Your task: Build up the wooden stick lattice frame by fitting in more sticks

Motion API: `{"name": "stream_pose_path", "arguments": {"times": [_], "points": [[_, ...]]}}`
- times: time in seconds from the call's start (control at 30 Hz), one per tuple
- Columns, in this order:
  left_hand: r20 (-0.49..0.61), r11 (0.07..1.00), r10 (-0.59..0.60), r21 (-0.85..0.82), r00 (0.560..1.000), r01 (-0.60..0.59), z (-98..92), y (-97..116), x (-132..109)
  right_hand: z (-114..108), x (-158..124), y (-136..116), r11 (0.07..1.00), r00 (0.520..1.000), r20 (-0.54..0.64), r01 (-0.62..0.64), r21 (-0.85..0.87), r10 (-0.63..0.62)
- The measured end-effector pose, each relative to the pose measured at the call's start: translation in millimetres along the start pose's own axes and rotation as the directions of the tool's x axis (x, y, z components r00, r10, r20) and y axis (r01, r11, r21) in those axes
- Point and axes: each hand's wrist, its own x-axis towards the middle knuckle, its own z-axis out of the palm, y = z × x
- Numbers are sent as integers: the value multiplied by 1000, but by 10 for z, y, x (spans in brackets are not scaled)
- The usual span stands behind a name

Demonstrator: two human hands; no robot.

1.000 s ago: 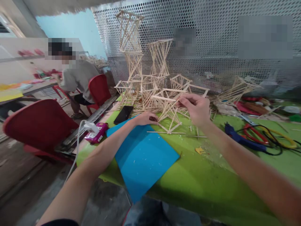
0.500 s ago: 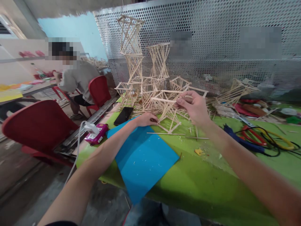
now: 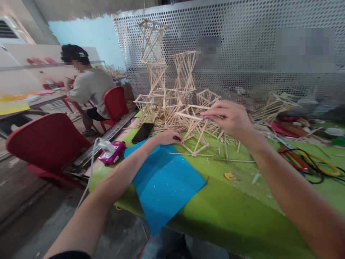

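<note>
A small frame of thin wooden sticks [image 3: 188, 116] stands on the green table cover, with crossed sticks between its top and its base. At its lower left corner, the fingers of my left hand [image 3: 169, 136] are closed on a stick. My right hand [image 3: 231, 116] pinches the frame's upper right corner between thumb and fingers; whether a small bit is also held there cannot be made out. A loose stick [image 3: 188, 154] lies just in front of the base. Under my left forearm is a blue sheet [image 3: 164, 180].
Behind the frame rises a stick tower [image 3: 157, 77] among piled sticks. A black phone [image 3: 142, 132] and a purple power socket [image 3: 114, 151] lie left. Red-handled pliers [image 3: 295, 160] and cables are at right. A seated person [image 3: 91, 86] works beyond a red chair [image 3: 48, 144].
My right hand has shifted a little right and turned, its fingers now straighter at the frame's upper corner. My left hand stays at the lower corner. The view has swung slightly.
</note>
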Motion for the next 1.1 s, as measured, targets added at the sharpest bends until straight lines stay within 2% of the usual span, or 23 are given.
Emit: {"name": "stream_pose_path", "arguments": {"times": [0.1,0.27,0.37,0.63,0.77,0.83,0.97,1.1], "points": [[-5,1000,10,-3,1000,-10,-11,13,-9,-34,56,21,999,1000,-4,16,-44,-16],[-17,1000,9,-30,1000,-10,-2,31,-9,-69,109,85,997,992,123,-23,69,14],[-32,999,21,-43,999,-23,4,27,-16,-84,117,90,994,988,154,-20,105,4],[1,1000,19,-5,1000,-19,-9,-14,-42,-114,113,92,990,987,160,-25,140,2],[-7,1000,23,-4,1000,-23,8,-8,-23,-113,100,82,991,993,112,-42,128,27],[-16,1000,20,-4,1000,-21,14,-5,-20,-120,85,62,990,993,90,-86,113,76],[-25,1000,13,-23,1000,-14,26,-2,-21,-151,62,-47,948,950,198,-274,163,241],[-27,997,-15,-77,1000,13,43,-15,-21,-157,72,-176,908,924,227,-357,218,308]]}}
